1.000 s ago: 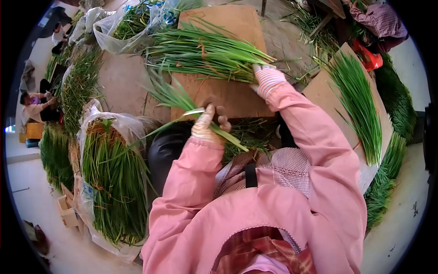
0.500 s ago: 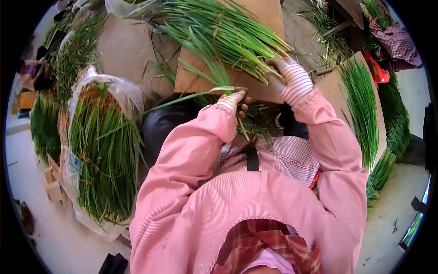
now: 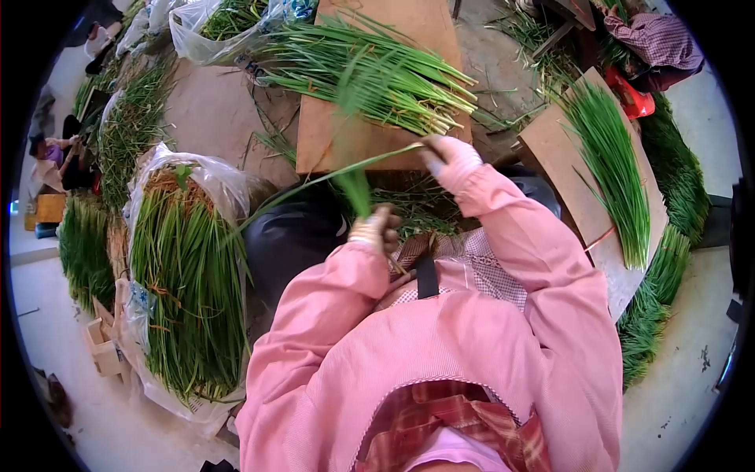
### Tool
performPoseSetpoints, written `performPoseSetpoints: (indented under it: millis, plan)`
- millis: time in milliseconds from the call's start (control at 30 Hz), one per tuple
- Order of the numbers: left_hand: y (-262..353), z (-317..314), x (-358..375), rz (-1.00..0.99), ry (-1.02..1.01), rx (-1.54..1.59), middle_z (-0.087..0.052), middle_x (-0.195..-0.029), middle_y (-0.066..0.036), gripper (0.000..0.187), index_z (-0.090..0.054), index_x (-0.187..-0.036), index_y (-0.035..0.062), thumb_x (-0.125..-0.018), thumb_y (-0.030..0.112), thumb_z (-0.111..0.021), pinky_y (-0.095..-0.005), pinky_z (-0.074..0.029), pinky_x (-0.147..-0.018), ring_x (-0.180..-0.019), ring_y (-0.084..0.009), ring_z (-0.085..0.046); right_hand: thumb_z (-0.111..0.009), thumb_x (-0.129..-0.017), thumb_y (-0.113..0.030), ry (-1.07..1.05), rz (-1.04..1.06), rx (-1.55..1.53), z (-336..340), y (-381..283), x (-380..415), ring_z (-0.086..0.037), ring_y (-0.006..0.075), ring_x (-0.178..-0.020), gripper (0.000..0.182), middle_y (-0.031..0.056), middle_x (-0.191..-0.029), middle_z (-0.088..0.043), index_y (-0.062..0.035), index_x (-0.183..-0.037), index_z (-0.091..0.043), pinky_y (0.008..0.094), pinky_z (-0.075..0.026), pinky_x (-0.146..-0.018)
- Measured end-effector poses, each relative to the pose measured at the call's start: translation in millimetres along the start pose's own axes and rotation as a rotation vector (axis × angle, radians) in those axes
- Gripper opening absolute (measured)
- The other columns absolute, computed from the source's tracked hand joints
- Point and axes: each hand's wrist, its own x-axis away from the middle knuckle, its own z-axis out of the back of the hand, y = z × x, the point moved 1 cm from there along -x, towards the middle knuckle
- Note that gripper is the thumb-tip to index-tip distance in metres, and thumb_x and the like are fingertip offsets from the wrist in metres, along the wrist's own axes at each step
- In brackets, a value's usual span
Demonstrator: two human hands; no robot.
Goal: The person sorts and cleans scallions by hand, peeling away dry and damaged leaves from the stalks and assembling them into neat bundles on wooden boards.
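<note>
My left hand point(image 3: 374, 230) is closed round the lower end of a small bunch of green leaves point(image 3: 354, 189), which is blurred and points up and away. My right hand point(image 3: 450, 160) pinches the pale end of one long leaf point(image 3: 338, 173) that stretches down to the left. Beyond both hands a loose pile of green stalks point(image 3: 385, 75) lies on a brown board point(image 3: 346, 149), its pale stem ends toward the right. Neither hand touches this pile.
At the left stands a plastic bag point(image 3: 224, 177) packed with long leaves. A second board point(image 3: 543, 138) with a green bundle point(image 3: 613, 173) is on the right, with more bundles beyond. People sit at the far left and upper right. Trimmings litter the floor.
My left hand has moved down toward my lap with its bunch. My right hand has left the pile's stem ends and now holds the long leaf. The view has shifted a little.
</note>
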Motion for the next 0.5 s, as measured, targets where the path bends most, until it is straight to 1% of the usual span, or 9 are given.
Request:
performPoseSetpoints:
  millis: [67,100,167,233,267,300,333,433,500]
  plan:
    - [21,23,5,-0.129,-0.064,0.403,-0.045,-0.062,0.005,0.018,-0.049,-0.09,0.0134,-0.078,0.025,-0.057,-0.0193,-0.023,-0.034,-0.041,-0.0045,-0.031,-0.053,-0.075,-0.013,-0.018,-0.105,-0.045,16,9,22,-0.055,0.0291,-0.067,0.014,0.0159,-0.072,-0.056,-0.0043,-0.085,-0.056,0.0316,-0.044,-0.059]
    - [41,20,18,-0.271,0.114,0.343,-0.044,-0.061,0.005,0.019,-0.05,-0.088,0.0137,-0.078,0.027,-0.057,-0.0193,-0.022,-0.034,-0.041,-0.004,-0.03,-0.055,-0.073,-0.011,-0.136,-0.027,-0.046,7,23,34,-0.055,0.0288,-0.065,0.012,0.0158,-0.07,-0.055,-0.0043,-0.083,-0.057,0.0313,-0.044,-0.058]
    - [84,23,40,-0.503,0.153,0.457,-0.047,-0.062,0.004,0.018,-0.051,-0.086,0.0136,-0.076,0.027,-0.059,-0.0194,-0.023,-0.033,-0.04,-0.0049,-0.031,-0.057,-0.068,-0.012,-0.716,0.091,0.273,3,31,63,-0.056,0.03,-0.066,0.014,0.0145,-0.07,-0.057,-0.0072,-0.082,-0.058,0.0333,-0.045,-0.06]
    - [130,38,53,-0.843,0.031,0.473,-0.051,-0.066,0.001,0.022,-0.052,-0.09,0.0122,-0.075,0.025,-0.061,-0.0195,-0.025,-0.032,-0.043,-0.0061,-0.035,-0.054,-0.07,-0.024,-1.334,-0.082,0.495,8,19,79,-0.055,0.0308,-0.084,0.028,0.0147,-0.09,-0.058,-0.0096,-0.093,-0.059,0.0356,-0.043,-0.073]
    - [150,32,68,-1.049,-0.148,0.416,-0.052,-0.07,-0.002,0.026,-0.051,-0.097,0.0114,-0.075,0.023,-0.059,-0.0189,-0.027,-0.034,-0.045,-0.0066,-0.036,-0.054,-0.07,-0.026,-1.29,-0.14,0.449,13,16,75,-0.055,0.0316,-0.083,0.029,0.0149,-0.089,-0.058,-0.0087,-0.093,-0.058,0.0365,-0.043,-0.072]
    - [165,28,78,-1.235,0.188,0.309,-0.052,-0.072,-0.003,0.025,-0.05,-0.101,0.0113,-0.078,0.02,-0.056,-0.0185,-0.03,-0.035,-0.046,-0.007,-0.037,-0.055,-0.07,-0.028,-1.246,-0.196,0.4,19,13,70,-0.055,0.0324,-0.081,0.031,0.015,-0.088,-0.058,-0.0078,-0.094,-0.057,0.0374,-0.043,-0.071]
    - [176,15,88,-1.369,0.256,0.258,-0.052,-0.071,-0.005,0.024,-0.05,-0.102,0.0117,-0.079,0.019,-0.053,-0.0185,-0.031,-0.036,-0.045,-0.0071,-0.037,-0.055,-0.07,-0.028,-1.053,-0.115,0.327,34,11,59,-0.055,0.0326,-0.079,0.03,0.0155,-0.086,-0.058,-0.0071,-0.091,-0.057,0.0374,-0.043,-0.07]
    - [194,32,57,-1.031,-0.129,0.476,-0.052,-0.068,-0.001,0.024,-0.052,-0.098,0.0095,-0.077,0.021,-0.058,-0.0195,-0.029,-0.035,-0.044,-0.0067,-0.036,-0.054,-0.074,-0.022,-0.342,-0.016,0.194,72,21,4,-0.055,0.0326,-0.075,0.024,0.0182,-0.078,-0.057,-0.0037,-0.09,-0.055,0.0366,-0.044,-0.066]
    - [179,-10,53,-0.87,-0.165,0.418,-0.052,-0.066,0.002,0.022,-0.054,-0.094,0.0092,-0.076,0.022,-0.059,-0.0192,-0.026,-0.034,-0.043,-0.0063,-0.035,-0.053,-0.074,-0.017,-0.028,-0.049,0.266,97,39,-41,-0.054,0.0339,-0.074,0.02,0.0192,-0.079,-0.056,-0.0036,-0.088,-0.055,0.0363,-0.044,-0.066]
